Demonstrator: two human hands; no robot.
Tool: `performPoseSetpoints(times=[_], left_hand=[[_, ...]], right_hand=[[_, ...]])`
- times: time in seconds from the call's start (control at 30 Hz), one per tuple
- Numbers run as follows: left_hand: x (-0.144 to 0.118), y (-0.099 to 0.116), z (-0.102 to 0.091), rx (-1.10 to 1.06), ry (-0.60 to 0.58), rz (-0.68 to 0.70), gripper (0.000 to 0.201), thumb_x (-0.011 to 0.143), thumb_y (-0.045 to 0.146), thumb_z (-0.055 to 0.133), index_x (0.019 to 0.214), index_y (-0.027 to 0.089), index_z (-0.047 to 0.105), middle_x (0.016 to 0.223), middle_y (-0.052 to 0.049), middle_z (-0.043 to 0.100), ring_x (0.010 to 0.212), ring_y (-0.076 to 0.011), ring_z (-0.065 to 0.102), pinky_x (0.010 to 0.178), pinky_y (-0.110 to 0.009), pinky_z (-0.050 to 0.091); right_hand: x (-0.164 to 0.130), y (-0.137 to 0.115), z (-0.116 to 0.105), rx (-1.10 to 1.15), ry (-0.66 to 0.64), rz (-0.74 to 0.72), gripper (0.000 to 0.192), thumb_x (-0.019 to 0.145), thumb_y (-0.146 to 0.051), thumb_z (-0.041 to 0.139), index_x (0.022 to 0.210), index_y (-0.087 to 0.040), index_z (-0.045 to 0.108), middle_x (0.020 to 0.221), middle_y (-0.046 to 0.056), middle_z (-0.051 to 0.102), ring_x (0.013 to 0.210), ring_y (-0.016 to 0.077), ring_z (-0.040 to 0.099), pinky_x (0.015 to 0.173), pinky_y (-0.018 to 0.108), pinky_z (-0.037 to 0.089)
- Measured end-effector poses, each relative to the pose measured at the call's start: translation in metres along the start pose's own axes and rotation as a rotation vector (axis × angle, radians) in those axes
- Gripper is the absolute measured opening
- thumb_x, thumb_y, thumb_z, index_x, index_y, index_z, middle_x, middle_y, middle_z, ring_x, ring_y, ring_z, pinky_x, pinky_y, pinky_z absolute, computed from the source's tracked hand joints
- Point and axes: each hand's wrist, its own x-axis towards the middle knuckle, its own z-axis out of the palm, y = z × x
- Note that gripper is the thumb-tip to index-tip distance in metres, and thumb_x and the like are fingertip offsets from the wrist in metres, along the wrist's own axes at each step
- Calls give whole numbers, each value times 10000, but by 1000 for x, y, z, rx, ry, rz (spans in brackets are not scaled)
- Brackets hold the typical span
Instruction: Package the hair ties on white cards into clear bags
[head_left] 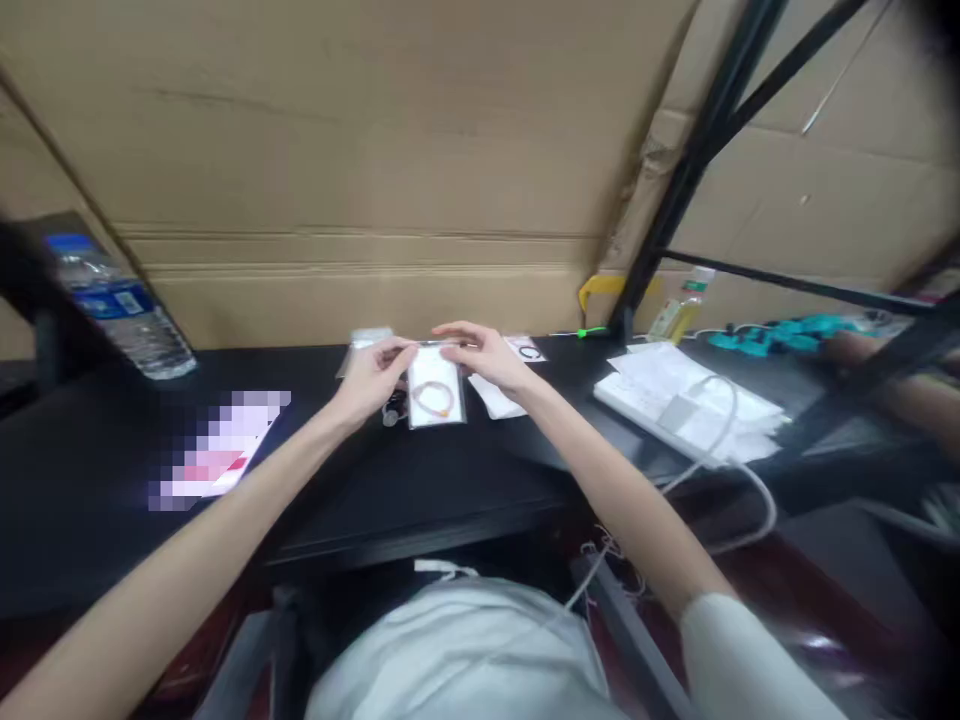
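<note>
Over the black table, a clear plastic bag with a white card inside is held upright by its top edge. A thin, light brownish loop with a small orange bit, which looks like a bracelet, shows against the card. My left hand pinches the upper left corner of the bag, and my right hand pinches the upper right corner. Behind my left hand lies another clear packet. Small dark items sit just below that hand. White cards and a packet with a black loop lie by my right hand.
A water bottle stands at the left, with a lit phone nearer me. Papers with a white cable lie to the right. Beyond a black metal frame are teal pieces and another person's blurred arm.
</note>
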Motion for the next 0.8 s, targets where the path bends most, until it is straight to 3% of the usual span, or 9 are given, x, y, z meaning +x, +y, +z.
performPoseSetpoints(times=[0.13,0.3,0.4,0.63,0.7,0.8], left_hand=[[-3,-1,0,112,25,140,304,898,448,711,974,160,767,1013,-106,807,932,-242,763,902,-385,623],[-5,0,-3,206,21,153,297,894,451,726,971,173,797,1006,-98,818,910,-251,772,889,-388,630],[-3,0,-7,255,9,149,293,899,458,730,965,184,808,1007,-88,822,912,-255,776,889,-392,631],[3,-10,-12,259,72,127,329,892,501,736,982,197,822,1044,-97,822,936,-276,783,915,-420,631],[4,-12,-14,258,98,134,324,887,493,739,989,197,822,1057,-102,820,949,-279,781,935,-432,625],[6,-13,-18,235,115,111,311,858,467,762,981,187,821,1060,-111,817,971,-278,774,978,-446,607]], right_hand=[[2,3,2,-2,-39,-43,331,929,-365,737,1228,-222,746,1197,79,770,1002,177,711,779,270,576],[3,8,8,-228,50,-169,252,886,-420,778,935,-172,787,936,59,790,867,183,708,826,317,552],[6,11,2,-261,13,-126,264,865,-432,795,889,-169,802,877,56,791,809,179,705,762,301,544],[10,12,-23,-30,-69,93,205,879,-324,789,1036,-198,828,976,76,801,788,151,717,680,256,603],[10,11,-29,-19,-19,133,155,886,-248,769,1020,-187,816,985,84,798,822,152,731,673,236,610],[13,11,-36,-4,166,131,125,911,-198,716,1022,-171,767,1052,101,790,863,157,744,635,215,600]])
